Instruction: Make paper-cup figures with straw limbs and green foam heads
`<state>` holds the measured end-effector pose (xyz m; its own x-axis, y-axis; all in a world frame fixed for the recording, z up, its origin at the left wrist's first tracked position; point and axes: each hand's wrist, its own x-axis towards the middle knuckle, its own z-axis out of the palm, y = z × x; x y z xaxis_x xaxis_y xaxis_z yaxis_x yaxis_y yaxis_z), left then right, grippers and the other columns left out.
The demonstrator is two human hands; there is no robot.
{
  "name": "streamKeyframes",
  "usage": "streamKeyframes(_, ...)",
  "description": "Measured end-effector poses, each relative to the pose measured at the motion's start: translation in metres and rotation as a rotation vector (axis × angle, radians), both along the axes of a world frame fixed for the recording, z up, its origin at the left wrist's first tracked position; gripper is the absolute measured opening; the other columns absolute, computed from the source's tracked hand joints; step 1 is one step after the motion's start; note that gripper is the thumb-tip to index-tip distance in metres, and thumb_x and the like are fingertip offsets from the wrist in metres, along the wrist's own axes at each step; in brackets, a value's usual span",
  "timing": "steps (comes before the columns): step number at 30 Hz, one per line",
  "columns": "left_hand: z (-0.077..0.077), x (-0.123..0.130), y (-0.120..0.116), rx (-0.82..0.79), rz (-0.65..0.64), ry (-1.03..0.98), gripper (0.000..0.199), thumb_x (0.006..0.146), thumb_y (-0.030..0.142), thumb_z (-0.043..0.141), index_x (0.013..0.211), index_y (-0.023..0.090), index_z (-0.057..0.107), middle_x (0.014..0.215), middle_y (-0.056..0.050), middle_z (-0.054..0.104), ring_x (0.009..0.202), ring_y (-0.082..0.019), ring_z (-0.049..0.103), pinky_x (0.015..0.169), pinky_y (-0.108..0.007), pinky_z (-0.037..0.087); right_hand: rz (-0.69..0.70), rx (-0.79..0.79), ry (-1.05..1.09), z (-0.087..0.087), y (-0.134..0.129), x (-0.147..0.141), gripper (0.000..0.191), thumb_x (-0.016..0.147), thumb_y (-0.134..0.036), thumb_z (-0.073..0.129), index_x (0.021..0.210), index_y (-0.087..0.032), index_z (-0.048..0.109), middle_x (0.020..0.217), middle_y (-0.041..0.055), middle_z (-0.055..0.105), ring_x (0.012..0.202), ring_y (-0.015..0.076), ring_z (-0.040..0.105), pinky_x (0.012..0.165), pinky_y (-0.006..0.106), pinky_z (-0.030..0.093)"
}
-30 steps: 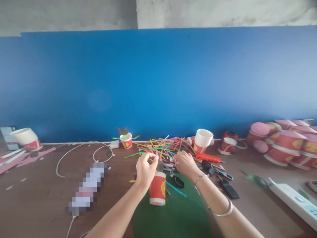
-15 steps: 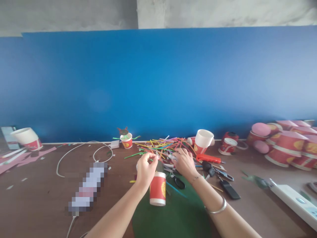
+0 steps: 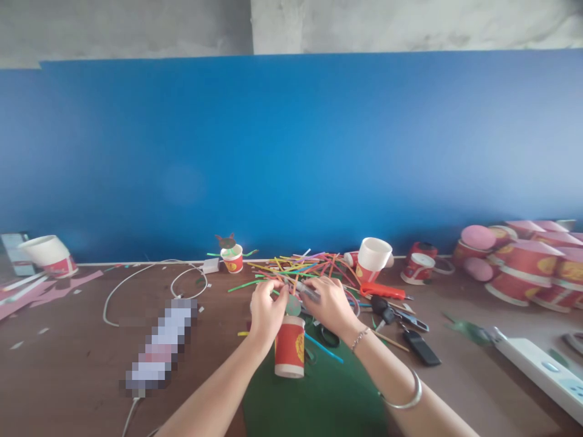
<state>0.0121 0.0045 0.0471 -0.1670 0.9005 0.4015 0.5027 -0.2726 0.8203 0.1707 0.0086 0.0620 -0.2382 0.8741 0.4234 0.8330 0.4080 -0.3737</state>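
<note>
A red paper cup point(image 3: 289, 349) with white rims stands below my hands on a dark green mat point(image 3: 319, 406). My left hand point(image 3: 269, 306) is closed in a pinch above the cup's left side, on something too small to make out. A small green round piece point(image 3: 293, 305) shows between my hands, just over the cup. My right hand point(image 3: 328, 303), a bracelet and a bangle on its arm, grips a small greyish item point(image 3: 310, 294) I cannot identify. Behind my hands lies a pile of coloured pipe-like strips point(image 3: 314, 264).
A white-and-red cup point(image 3: 373, 258), an orange-red tool point(image 3: 383, 291), keys point(image 3: 384, 310) and a black fob point(image 3: 421, 347) are on the right, with a power strip point(image 3: 540, 370) and stacked cups point(image 3: 523, 270) beyond. A phone point(image 3: 161, 343) with cable lies left.
My right hand has moved left and closer to my left hand, bringing the greyish item along. The green round piece between my hands shows more clearly.
</note>
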Motion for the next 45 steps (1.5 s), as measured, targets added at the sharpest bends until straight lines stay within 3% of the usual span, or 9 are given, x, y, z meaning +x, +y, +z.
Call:
streamKeyframes(5,-0.002,-0.003,0.004,-0.036,0.011,-0.031,0.018,0.078,0.031,0.055,0.072,0.017,0.065,0.08,-0.007,0.069,0.079,-0.021,0.062,0.069,-0.029,0.044,-0.221,-0.142,-0.221,-0.008,0.008,0.012,0.018,0.079,-0.024,0.056,0.094,-0.018,0.065,0.086,0.0091,0.071,0.092,0.0263,0.059,0.08,0.036,0.032)
streamKeyframes(8,-0.003,-0.003,0.006,-0.014,0.001,-0.028,0.016,0.076,0.029,0.057,0.067,0.018,0.064,0.079,-0.006,0.069,0.08,-0.021,0.062,0.071,-0.029,0.043,-0.268,-0.135,-0.229,-0.012,0.01,0.014,0.023,0.075,-0.02,0.06,0.097,-0.016,0.065,0.095,0.0131,0.069,0.098,0.0308,0.056,0.081,0.04,0.034)
streamKeyframes(12,-0.003,-0.002,0.005,0.008,-0.024,-0.007,0.009,0.073,0.025,0.06,0.066,0.02,0.063,0.079,-0.003,0.068,0.082,-0.02,0.059,0.073,-0.03,0.043,-0.011,-0.029,0.139,-0.009,0.008,0.005,0.02,0.079,-0.018,0.055,0.095,-0.02,0.066,0.1,0.0089,0.067,0.098,0.0249,0.056,0.083,0.037,0.04)
streamKeyframes(15,-0.002,0.001,0.002,0.019,-0.07,0.01,0.005,0.072,0.021,0.059,0.068,0.02,0.061,0.079,-0.002,0.065,0.082,-0.019,0.058,0.074,-0.03,0.043,0.173,-0.066,0.421,-0.005,0.003,-0.005,0.022,0.078,-0.017,0.053,0.095,-0.02,0.065,0.097,0.0067,0.068,0.093,0.0202,0.06,0.082,0.031,0.044)
streamKeyframes(21,-0.005,0.003,0.0,0.036,-0.145,0.015,0.001,0.072,0.02,0.06,0.072,0.02,0.06,0.083,-0.003,0.064,0.087,-0.02,0.057,0.078,-0.032,0.044,0.131,-0.139,0.527,-0.007,0.003,-0.006,0.014,0.076,-0.023,0.052,0.074,-0.018,0.064,0.075,0.0032,0.067,0.072,0.0174,0.06,0.068,0.028,0.046)
streamKeyframes(27,-0.014,0.0,0.006,-0.045,-0.008,0.026,0.03,0.075,0.026,0.058,0.103,0.017,0.053,0.099,-0.01,0.061,0.097,-0.023,0.057,0.086,-0.038,0.043,-0.098,-0.193,0.62,-0.018,0.019,0.007,0.015,0.07,-0.029,0.053,0.069,-0.017,0.063,0.063,0.0025,0.065,0.056,0.0154,0.056,0.052,0.024,0.039)
streamKeyframes(32,-0.02,-0.003,0.006,-0.242,-0.029,0.123,0.054,0.071,0.016,0.058,0.122,0.013,0.04,0.089,-0.008,0.063,0.087,-0.022,0.062,0.08,-0.034,0.044,-0.123,-0.264,0.637,-0.023,0.021,0.007,0.014,0.066,-0.028,0.053,0.068,-0.017,0.062,0.058,0.0013,0.063,0.054,0.015,0.056,0.051,0.023,0.039)
streamKeyframes(38,-0.022,0.004,0.008,-0.317,-0.176,-0.2,0.048,0.073,0.007,0.05,0.119,0.018,0.041,0.064,0.005,0.057,0.06,-0.013,0.058,0.061,-0.024,0.043,-0.09,-0.321,0.73,-0.031,0.024,0.008,0.014,0.066,-0.029,0.054,0.065,-0.016,0.061,0.056,-0.0003,0.061,0.051,0.0127,0.052,0.048,0.022,0.037)
streamKeyframes(45,-0.017,0.008,0.004,-0.25,-0.204,-0.364,0.043,0.07,0.01,0.051,0.113,0.017,0.048,0.066,0.004,0.056,0.062,-0.013,0.056,0.062,-0.025,0.044,-0.046,-0.388,0.81,-0.034,0.026,0.006,0.011,0.066,-0.026,0.057,0.066,-0.016,0.061,0.06,0.0015,0.065,0.058,0.0158,0.06,0.054,0.025,0.044)
